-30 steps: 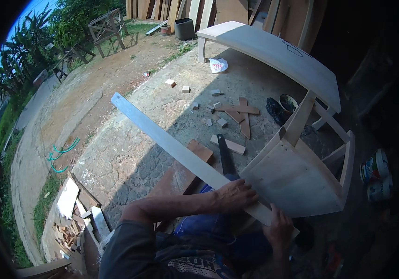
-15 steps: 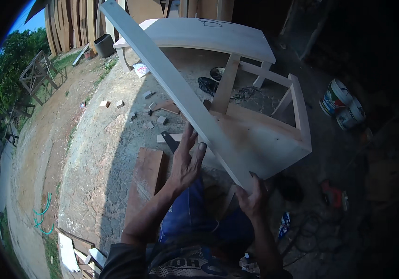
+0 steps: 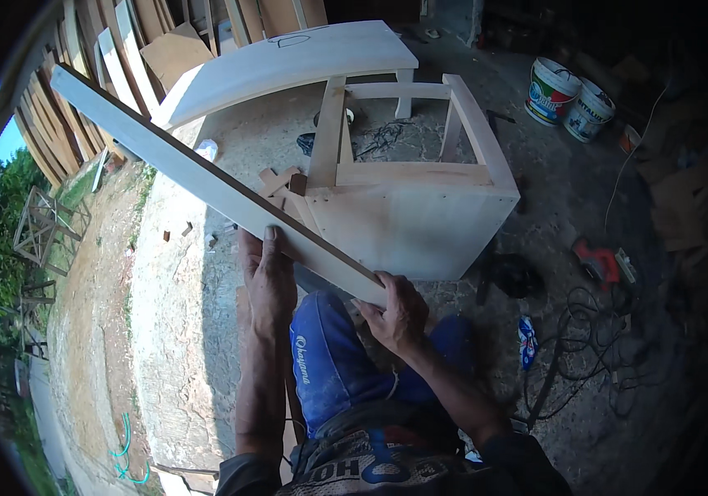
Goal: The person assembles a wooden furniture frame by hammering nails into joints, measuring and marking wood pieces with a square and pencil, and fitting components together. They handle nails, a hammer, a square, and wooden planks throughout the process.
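A long, pale wooden board (image 3: 171, 157) slants from the upper left down to my lap, held in both hands above the ground. My left hand (image 3: 270, 285) supports it partway along, thumb on its face and fingers partly hidden beneath. Around its near end my right hand (image 3: 399, 314) is closed, with the fingers over the upper edge and the thumb below. Just beyond the board stands a wooden furniture frame (image 3: 412, 223) with a pale panel facing me and open rails behind. The board's upper edge passes in front of the frame's lower left side.
A long, pale, curved-edged table or bench (image 3: 288, 62) stands behind the frame. Two paint buckets (image 3: 552, 91) are at the far right. A red tool (image 3: 596, 260), tangled black cable (image 3: 581, 331) and a blue packet (image 3: 527, 343) lie right. Planks (image 3: 52, 124) lean at the far left.
The board has swung flatter, its far end lower and further left. My right hand has shifted left and up and turned over its near end. The view has also turned.
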A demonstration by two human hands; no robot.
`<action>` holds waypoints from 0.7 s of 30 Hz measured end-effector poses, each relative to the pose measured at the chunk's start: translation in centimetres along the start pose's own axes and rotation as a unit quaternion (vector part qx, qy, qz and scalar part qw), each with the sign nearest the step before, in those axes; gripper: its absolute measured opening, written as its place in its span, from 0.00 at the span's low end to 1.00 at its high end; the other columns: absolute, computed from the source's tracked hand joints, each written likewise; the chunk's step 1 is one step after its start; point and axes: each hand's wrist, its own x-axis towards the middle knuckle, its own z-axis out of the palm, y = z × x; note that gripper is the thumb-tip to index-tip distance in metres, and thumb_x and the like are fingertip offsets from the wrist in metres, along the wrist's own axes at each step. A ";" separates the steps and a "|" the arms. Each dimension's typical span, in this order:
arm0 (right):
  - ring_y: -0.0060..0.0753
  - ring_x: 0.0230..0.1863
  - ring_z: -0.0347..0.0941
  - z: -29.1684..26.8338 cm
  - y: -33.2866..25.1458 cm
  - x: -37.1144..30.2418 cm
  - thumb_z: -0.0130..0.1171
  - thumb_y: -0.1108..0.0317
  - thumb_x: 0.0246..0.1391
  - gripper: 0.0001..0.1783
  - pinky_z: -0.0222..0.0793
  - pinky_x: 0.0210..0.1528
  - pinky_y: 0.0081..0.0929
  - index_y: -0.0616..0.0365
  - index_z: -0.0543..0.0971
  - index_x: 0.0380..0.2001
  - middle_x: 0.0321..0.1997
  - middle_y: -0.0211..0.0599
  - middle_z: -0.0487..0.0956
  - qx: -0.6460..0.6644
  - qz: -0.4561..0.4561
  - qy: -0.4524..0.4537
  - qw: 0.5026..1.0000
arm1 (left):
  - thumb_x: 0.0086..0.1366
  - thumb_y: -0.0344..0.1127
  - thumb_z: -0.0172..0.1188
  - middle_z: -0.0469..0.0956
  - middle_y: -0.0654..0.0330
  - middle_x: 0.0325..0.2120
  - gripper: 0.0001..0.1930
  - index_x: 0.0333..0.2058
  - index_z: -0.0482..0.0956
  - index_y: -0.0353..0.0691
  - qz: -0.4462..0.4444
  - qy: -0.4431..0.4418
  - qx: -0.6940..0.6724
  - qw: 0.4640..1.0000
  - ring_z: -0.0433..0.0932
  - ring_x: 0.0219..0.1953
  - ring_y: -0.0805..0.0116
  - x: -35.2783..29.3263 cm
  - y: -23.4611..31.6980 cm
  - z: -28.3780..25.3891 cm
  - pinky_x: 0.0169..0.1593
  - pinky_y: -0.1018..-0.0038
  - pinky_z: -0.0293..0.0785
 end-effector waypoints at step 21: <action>0.42 0.23 0.79 -4.7 -1.4 0.0 0.73 0.49 0.45 0.32 0.79 0.31 0.39 0.66 0.76 0.43 0.20 0.38 0.77 -0.007 -0.055 -0.276 0.960 | 0.54 0.70 0.65 0.68 0.47 0.64 0.53 0.71 0.60 0.45 0.165 -0.409 0.802 0.404 0.63 0.69 0.48 -8.2 2.4 0.2 0.71 0.46 0.51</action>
